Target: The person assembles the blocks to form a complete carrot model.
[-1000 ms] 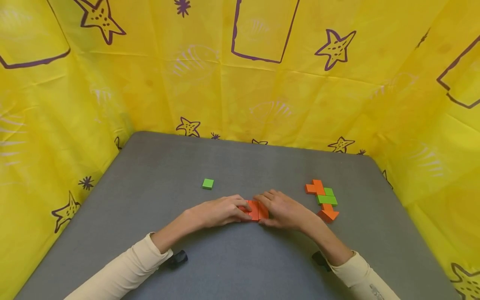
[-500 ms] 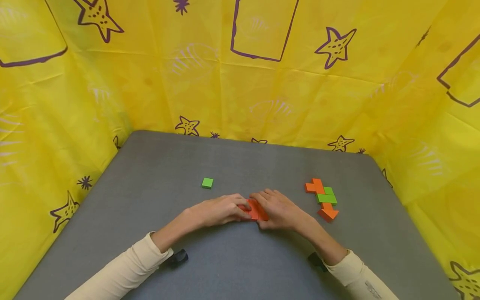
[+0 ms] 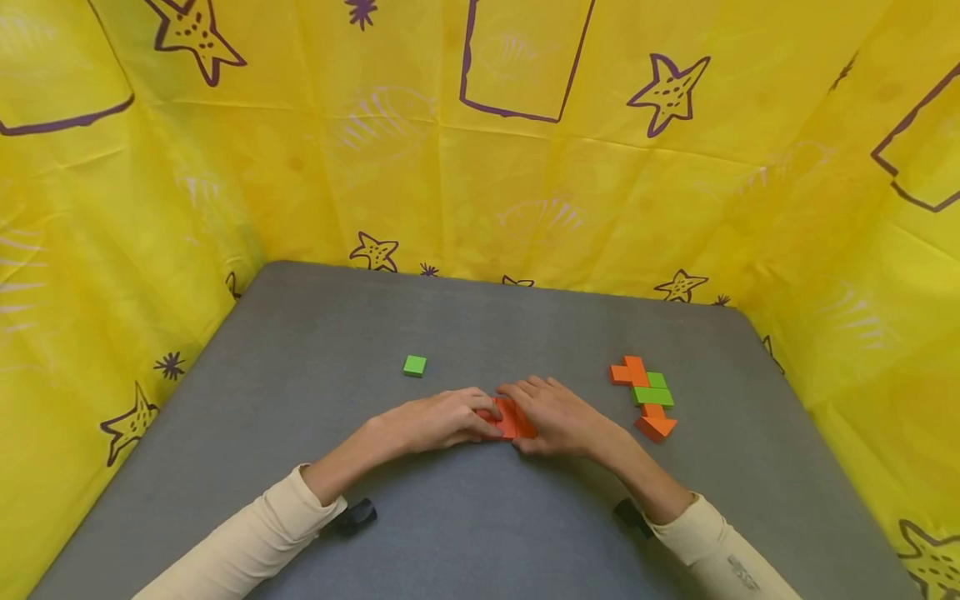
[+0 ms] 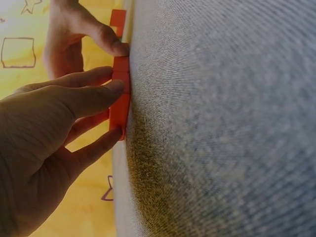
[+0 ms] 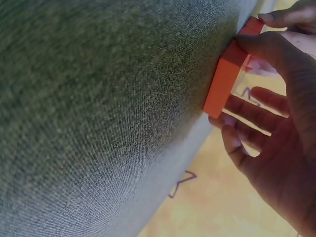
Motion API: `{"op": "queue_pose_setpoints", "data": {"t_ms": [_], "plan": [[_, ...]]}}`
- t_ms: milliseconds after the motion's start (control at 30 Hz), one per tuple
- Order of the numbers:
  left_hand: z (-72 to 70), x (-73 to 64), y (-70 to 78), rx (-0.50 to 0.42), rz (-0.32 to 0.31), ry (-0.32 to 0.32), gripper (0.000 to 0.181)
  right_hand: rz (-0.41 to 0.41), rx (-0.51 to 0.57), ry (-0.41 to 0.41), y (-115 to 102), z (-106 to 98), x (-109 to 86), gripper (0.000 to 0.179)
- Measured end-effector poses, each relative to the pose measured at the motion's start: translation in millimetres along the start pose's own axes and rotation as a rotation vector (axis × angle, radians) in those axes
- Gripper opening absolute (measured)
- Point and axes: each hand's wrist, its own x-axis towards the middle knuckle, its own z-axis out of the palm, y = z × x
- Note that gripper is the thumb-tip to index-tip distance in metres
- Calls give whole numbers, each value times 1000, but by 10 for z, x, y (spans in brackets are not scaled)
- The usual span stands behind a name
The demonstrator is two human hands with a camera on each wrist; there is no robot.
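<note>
Several flat red-orange blocks (image 3: 507,419) lie edge to edge on the grey table between my hands. My left hand (image 3: 438,421) pinches the left part of the row, thumb on the near side and fingers over the far side. The left wrist view shows its fingers spread along the red blocks (image 4: 119,104). My right hand (image 3: 562,421) curls around the row's right end. In the right wrist view, its thumb presses a corner of an orange block (image 5: 226,79) while the fingers reach behind it. Both hands partly cover the row.
A green square block (image 3: 414,367) lies alone, back left of the hands. On the right, orange blocks (image 3: 634,372), green blocks (image 3: 652,397) and an orange triangular block (image 3: 656,429) form a joined cluster. Yellow patterned cloth (image 3: 487,183) surrounds the grey table (image 3: 465,533).
My right hand has shifted slightly left and covers more of the row's right end. The left hand keeps its place. The other blocks have not moved.
</note>
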Motion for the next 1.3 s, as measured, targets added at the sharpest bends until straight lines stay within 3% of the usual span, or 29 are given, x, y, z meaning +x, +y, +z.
{"op": "queue_pose_setpoints", "data": {"t_ms": [433, 733, 933, 1300], "plan": [[-53, -13, -1, -5, -37, -54, 31, 48, 91, -56, 60, -15, -33, 81], [-34, -13, -14, 12, -27, -54, 29, 51, 110, -55, 34, -29, -8, 78], [-81, 0, -24, -13, -51, -105, 33, 64, 124, -84, 61, -51, -5, 80], [-55, -12, -98, -35, -39, -113, 37, 146, 147, -55, 263, -284, -83, 77]]}}
